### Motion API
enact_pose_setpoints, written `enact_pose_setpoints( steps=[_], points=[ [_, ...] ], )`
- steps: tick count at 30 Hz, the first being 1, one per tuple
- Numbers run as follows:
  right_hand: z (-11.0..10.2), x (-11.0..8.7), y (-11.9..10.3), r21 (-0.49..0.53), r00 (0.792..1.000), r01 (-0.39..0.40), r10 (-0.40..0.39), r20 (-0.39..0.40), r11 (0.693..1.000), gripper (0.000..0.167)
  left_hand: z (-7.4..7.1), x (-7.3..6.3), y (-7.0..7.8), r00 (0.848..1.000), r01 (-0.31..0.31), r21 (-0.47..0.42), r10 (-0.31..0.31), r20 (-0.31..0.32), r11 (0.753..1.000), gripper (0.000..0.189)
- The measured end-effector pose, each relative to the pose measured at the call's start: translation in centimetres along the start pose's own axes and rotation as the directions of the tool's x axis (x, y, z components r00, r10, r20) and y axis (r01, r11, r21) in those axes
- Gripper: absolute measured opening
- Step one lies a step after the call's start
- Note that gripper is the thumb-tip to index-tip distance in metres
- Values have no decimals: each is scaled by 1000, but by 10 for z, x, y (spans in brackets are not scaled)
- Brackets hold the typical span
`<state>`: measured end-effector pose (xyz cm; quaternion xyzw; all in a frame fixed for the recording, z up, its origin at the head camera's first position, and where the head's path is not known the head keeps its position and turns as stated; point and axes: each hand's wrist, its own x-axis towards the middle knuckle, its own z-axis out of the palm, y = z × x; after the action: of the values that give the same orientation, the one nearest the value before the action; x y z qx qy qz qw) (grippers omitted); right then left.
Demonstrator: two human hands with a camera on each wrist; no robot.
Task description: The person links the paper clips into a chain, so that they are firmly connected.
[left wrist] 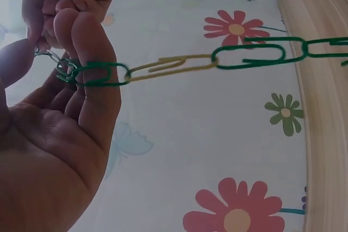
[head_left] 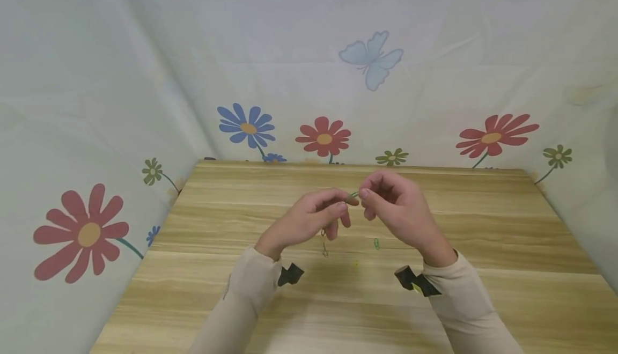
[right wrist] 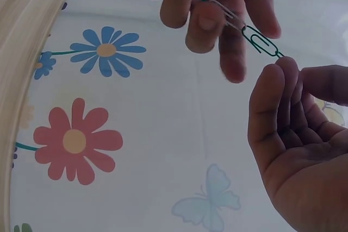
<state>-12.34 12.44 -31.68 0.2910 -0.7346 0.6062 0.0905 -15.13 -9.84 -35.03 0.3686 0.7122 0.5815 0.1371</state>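
Note:
My left hand [head_left: 309, 217] holds a chain of linked paper clips between thumb and fingers. From it the chain hangs down towards the table [head_left: 325, 246]. In the left wrist view, green paper clips [left wrist: 261, 52] and a yellow paper clip [left wrist: 171, 64] run across the fingers, linked end to end. My right hand [head_left: 401, 209] pinches one end of a green paper clip [right wrist: 262, 44] between thumb and fingertips. This clip is linked to a silver-white paper clip [right wrist: 228, 14], which passes into the left fingers. Both hands are raised over the table, fingertips close together.
A loose green paper clip [head_left: 376, 243] lies on the wooden table below the hands. Nearer me is a small yellow thing [head_left: 357, 264]. A white flowered cloth [head_left: 415, 91] hangs behind and beside the table. Dark straps [head_left: 417, 281] are on both wrists.

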Motion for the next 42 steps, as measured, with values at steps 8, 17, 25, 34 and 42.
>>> enact_pose_setpoints(
  steps=[8, 17, 25, 34, 42],
  points=[
    [3, 0, 0, -37, 999, -16, 17, 31, 999, 3, 1, 3, 1, 996, -86, -130, 83, -32, 988, 33],
    [-2, -2, 8, -81, 998, -52, 55, 36, 995, 4, -4, -1, -2, 994, -86, -184, 71, -84, 979, 30],
    [-1, -14, 44, -239, 962, -204, 240, 133, 950, 4, -9, -3, -2, 989, -92, -215, 65, -130, 972, 31],
    [19, -42, 106, -545, 851, -179, 407, 332, 819, 7, -10, -3, -2, 984, -136, -332, 88, -157, 933, 23],
    [25, -59, 130, -561, 801, -122, 414, 431, 819, 25, -11, -2, -3, 978, -161, -416, 87, -190, 895, 16]
  ],
)
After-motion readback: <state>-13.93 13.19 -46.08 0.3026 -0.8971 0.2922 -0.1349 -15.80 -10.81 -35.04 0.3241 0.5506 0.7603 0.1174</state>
